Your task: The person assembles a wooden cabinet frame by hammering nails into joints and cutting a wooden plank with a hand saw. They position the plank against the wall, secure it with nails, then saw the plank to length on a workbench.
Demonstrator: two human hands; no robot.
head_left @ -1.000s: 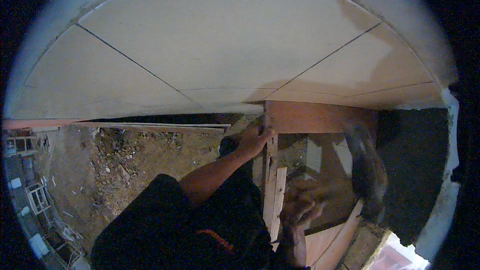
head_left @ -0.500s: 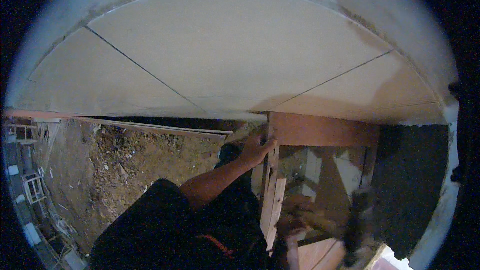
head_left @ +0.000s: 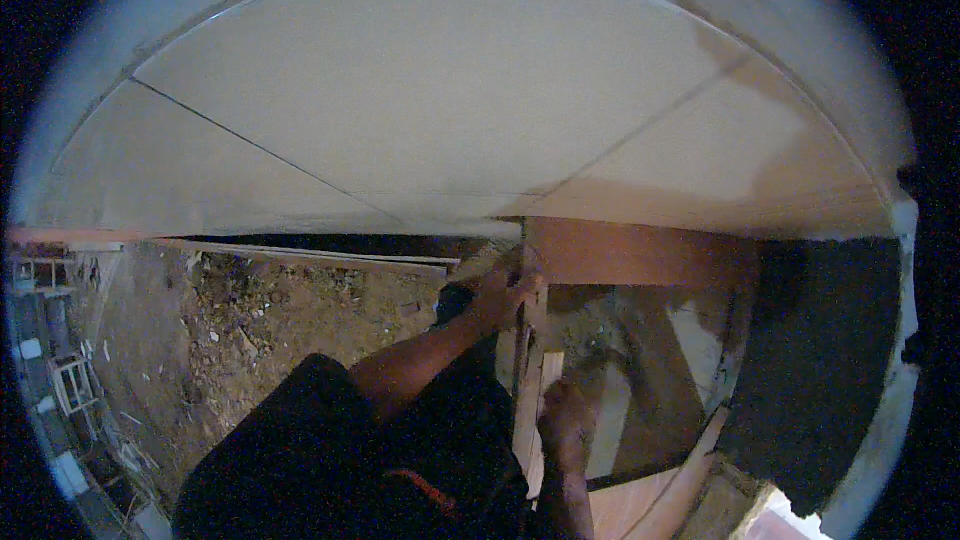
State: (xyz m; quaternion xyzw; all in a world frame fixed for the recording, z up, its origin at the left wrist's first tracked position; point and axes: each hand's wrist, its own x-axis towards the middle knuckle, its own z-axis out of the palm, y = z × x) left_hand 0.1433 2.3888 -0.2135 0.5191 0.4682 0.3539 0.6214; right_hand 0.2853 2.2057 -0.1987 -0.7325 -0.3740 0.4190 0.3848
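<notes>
One red-orange mark shows on the dark shirt, too blurred to read as lettering. Pale panels with thin dark joints fill the upper view. Below them a red board runs across from the top of a wooden upright, closing off the opening's far side; a dark panel blocks the right. The left hand is at the upright's top, its fingers bent around it. The right hand is beside a pale strip lying along the upright; its fingers are dim, and I cannot tell whether they pinch anything. Off left, stony ground spreads toward a small white frame.
</notes>
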